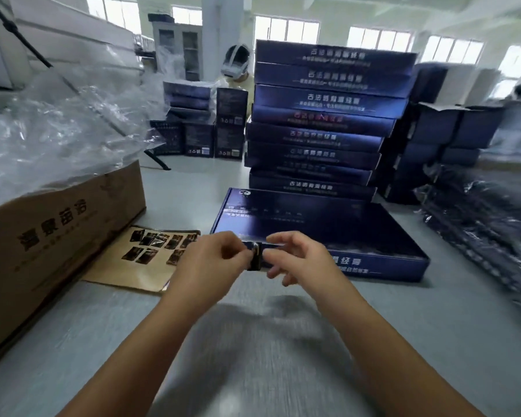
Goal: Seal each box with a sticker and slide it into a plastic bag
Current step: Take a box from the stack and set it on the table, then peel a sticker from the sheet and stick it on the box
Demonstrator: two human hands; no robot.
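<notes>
— Two hands, one item: left hand [214, 257] and right hand [295, 257] each pinch an edge of the dark sticker [254, 257] between them. The box [328, 230] lies just beyond their knuckles.
— Risk?
— Sticker may fold onto itself or land crooked and miss the seam.

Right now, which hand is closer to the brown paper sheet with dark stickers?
Left. The left hand is just right of the brown paper sheet; the right hand is farther right, at the front of the flat dark blue box.
</notes>
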